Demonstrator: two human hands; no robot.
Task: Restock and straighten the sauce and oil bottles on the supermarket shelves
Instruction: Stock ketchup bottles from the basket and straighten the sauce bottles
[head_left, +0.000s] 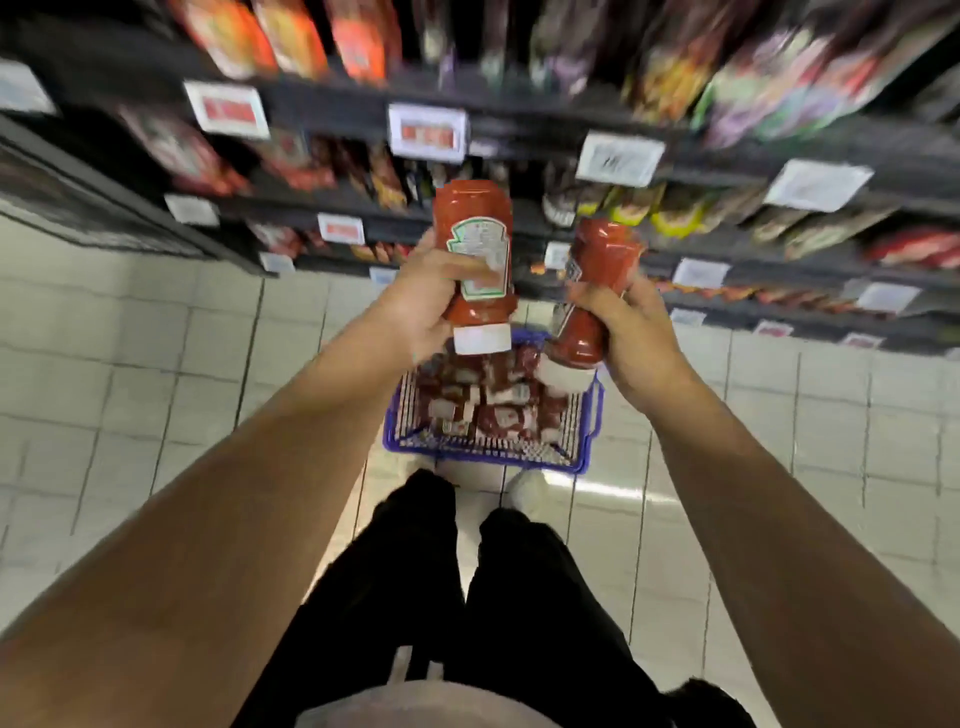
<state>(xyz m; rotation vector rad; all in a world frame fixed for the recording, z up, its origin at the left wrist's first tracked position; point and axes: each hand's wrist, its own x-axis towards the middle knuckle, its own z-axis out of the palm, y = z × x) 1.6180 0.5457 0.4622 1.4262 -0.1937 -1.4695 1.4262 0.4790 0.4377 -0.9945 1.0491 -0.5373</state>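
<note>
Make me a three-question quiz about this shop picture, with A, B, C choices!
1. Where is the basket?
A. On the floor by the person's feet
B. On a shelf
C. Hanging from an arm

2. How many ketchup bottles are being held?
A. One
B. Two
C. Four

3. Which way do the held bottles point?
A. Caps down
B. Caps up
C. Lying flat

Answers:
1 A: the blue basket sits on the tiles just beyond the shoes.
2 B: the left hand grips the left bottle, and the right hand grips the right bottle.
3 A: both white caps are at the bottom.
</note>
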